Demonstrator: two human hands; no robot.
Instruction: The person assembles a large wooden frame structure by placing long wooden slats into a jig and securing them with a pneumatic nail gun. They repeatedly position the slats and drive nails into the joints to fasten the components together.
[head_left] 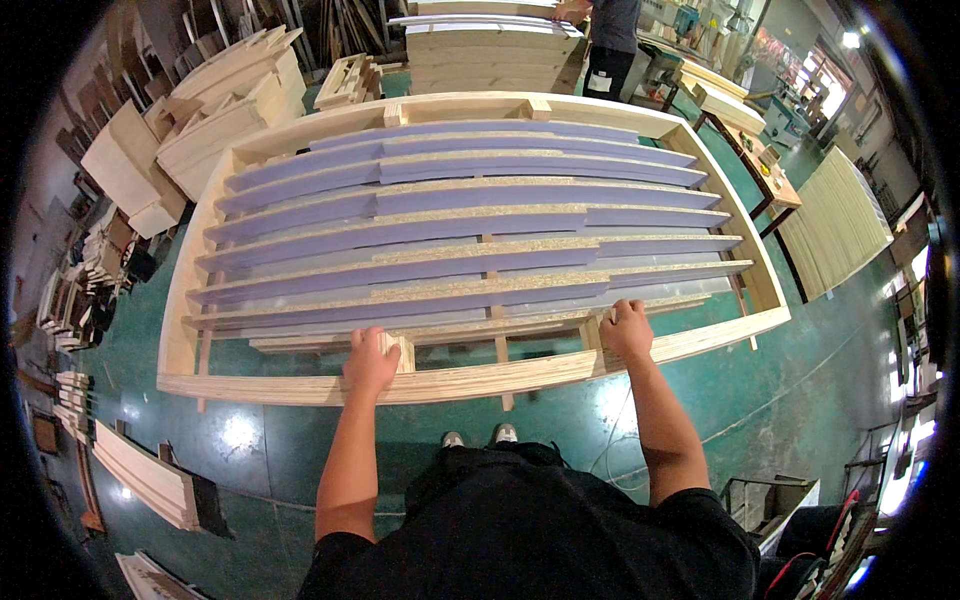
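Note:
A large rectangular wooden frame [480, 382] lies in front of me, its near rail closest to my body. Inside it, long particleboard strips with lilac faces [480, 228] stand on edge in several rows. My left hand [370, 362] is closed on a short wooden block [404, 354] at the inner side of the near rail. Farther right, my right hand [627, 330] has its fingers curled over a second short wooden block [592, 334]. Both forearms reach across the near rail. The undersides of both grips are hidden.
Behind the frame rises a stack of boards [490, 60], with another person [612, 45] beside it. Pale wooden panels [235, 115] lean at the far left. At right are a workbench [755, 170] and a tall board stack [835, 225]. Planks [148, 475] lie on the green floor.

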